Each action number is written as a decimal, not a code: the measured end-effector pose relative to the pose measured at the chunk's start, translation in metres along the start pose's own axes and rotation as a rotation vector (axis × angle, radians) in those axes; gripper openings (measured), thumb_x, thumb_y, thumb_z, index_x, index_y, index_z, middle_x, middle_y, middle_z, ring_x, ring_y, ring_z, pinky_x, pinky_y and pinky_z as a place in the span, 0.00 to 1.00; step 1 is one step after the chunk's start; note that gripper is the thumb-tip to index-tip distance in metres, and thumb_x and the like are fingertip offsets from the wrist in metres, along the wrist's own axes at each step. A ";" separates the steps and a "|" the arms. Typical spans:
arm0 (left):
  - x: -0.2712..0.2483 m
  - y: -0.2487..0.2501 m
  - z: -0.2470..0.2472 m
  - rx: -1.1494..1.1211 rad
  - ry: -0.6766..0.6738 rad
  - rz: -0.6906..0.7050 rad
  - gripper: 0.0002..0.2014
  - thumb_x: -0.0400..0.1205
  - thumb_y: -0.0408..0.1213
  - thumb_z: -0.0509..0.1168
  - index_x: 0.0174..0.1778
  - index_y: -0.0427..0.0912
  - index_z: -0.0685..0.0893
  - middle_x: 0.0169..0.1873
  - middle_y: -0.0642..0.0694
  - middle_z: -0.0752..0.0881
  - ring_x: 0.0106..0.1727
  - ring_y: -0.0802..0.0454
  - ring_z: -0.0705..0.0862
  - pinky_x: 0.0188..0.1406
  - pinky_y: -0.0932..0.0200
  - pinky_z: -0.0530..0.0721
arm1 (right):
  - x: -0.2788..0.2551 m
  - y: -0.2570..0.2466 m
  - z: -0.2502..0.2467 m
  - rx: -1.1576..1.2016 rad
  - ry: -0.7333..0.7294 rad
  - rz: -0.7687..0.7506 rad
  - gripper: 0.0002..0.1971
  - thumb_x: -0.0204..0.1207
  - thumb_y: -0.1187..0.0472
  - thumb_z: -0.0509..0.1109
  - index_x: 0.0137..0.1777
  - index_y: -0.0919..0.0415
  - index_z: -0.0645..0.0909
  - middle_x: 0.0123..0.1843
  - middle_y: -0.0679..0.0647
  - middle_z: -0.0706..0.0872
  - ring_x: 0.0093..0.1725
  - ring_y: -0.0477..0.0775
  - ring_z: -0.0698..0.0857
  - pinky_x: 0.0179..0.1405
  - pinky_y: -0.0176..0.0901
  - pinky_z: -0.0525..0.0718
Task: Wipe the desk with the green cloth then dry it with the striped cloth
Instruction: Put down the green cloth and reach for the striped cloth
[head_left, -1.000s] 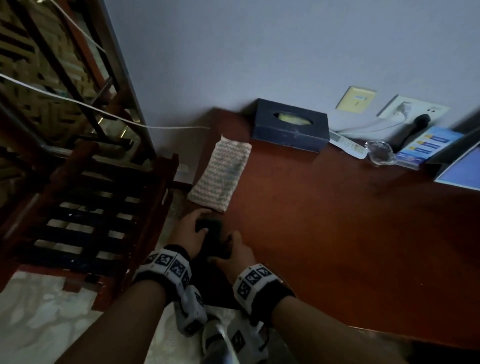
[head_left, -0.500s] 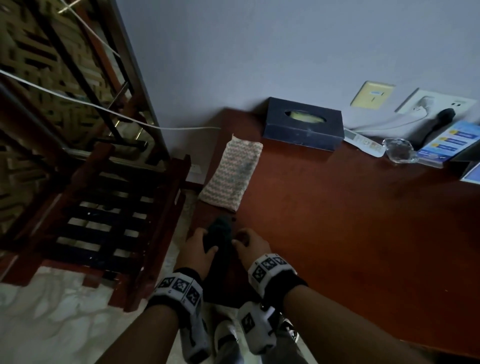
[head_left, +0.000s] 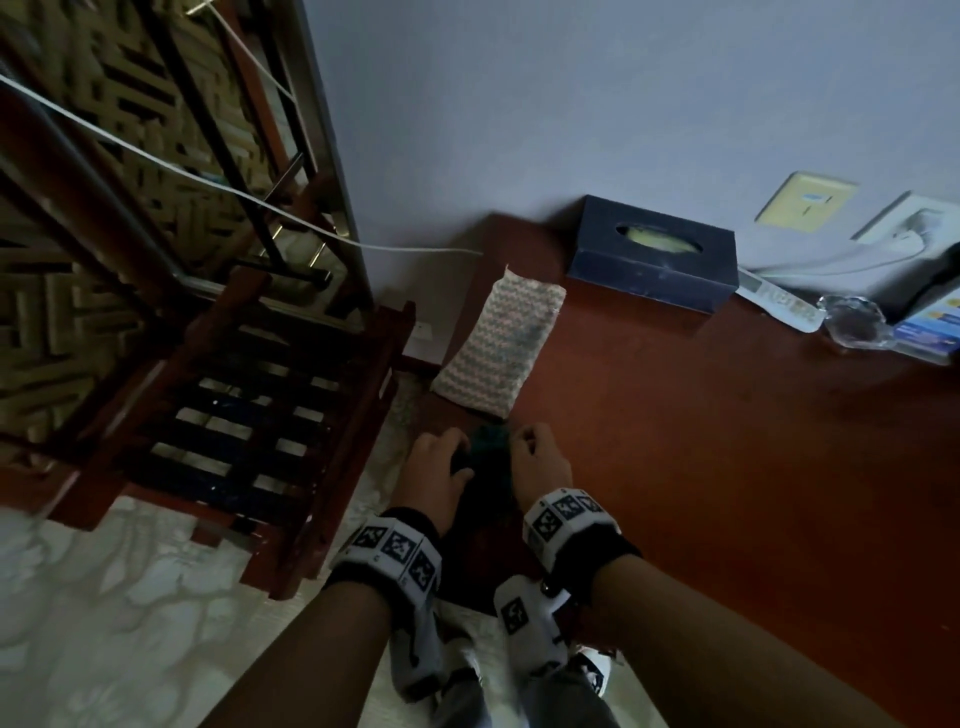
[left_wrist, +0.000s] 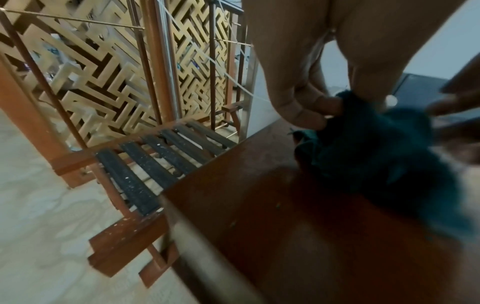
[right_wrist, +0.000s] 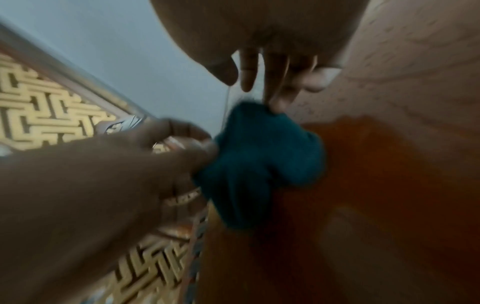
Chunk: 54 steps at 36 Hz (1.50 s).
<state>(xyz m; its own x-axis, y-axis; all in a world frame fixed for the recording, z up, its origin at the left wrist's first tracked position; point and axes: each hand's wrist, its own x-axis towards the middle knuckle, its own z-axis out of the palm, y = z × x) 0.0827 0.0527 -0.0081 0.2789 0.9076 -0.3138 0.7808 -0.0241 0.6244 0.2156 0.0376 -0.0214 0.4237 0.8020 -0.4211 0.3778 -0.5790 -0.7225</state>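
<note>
Both hands work at the desk's (head_left: 727, 467) near left corner: the left hand (head_left: 434, 475) and right hand (head_left: 540, 462) each pinch the bunched green cloth (head_left: 488, 457) between them, touching the wood. Just beyond lies the striped cloth (head_left: 498, 353), flat, near a tissue box (head_left: 654, 267).

Bunched green cloth (head_left: 488, 457) beside striped cloth (head_left: 498, 348)

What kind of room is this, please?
Probably a hotel room: a wooden luggage rack stands beside the desk, which carries a tissue box and a remote control under wall sockets.
</note>
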 end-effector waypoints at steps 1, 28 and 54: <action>-0.001 -0.002 0.002 0.003 -0.020 -0.009 0.11 0.82 0.35 0.65 0.60 0.41 0.75 0.60 0.41 0.73 0.57 0.45 0.77 0.49 0.60 0.72 | 0.004 -0.001 -0.002 0.015 -0.010 0.034 0.08 0.83 0.53 0.59 0.53 0.57 0.73 0.44 0.55 0.81 0.37 0.56 0.79 0.38 0.46 0.77; 0.000 -0.012 0.011 0.018 -0.043 -0.175 0.16 0.83 0.51 0.60 0.57 0.41 0.77 0.54 0.42 0.80 0.53 0.44 0.80 0.48 0.54 0.77 | 0.028 0.006 -0.026 -0.337 -0.081 0.001 0.21 0.74 0.55 0.68 0.65 0.60 0.71 0.65 0.62 0.77 0.59 0.63 0.79 0.55 0.51 0.81; 0.034 -0.007 -0.011 0.183 -0.103 -0.144 0.13 0.83 0.48 0.62 0.56 0.44 0.79 0.56 0.41 0.79 0.55 0.40 0.80 0.55 0.46 0.81 | -0.010 0.029 -0.016 -0.533 -0.237 -0.433 0.09 0.76 0.57 0.68 0.53 0.59 0.78 0.53 0.56 0.78 0.51 0.56 0.79 0.47 0.43 0.75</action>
<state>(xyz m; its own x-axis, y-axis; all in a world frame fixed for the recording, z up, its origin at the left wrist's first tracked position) 0.0811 0.0882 -0.0152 0.2057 0.8600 -0.4669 0.9021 0.0183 0.4311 0.2355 0.0110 -0.0292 -0.0215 0.9509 -0.3087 0.8468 -0.1468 -0.5112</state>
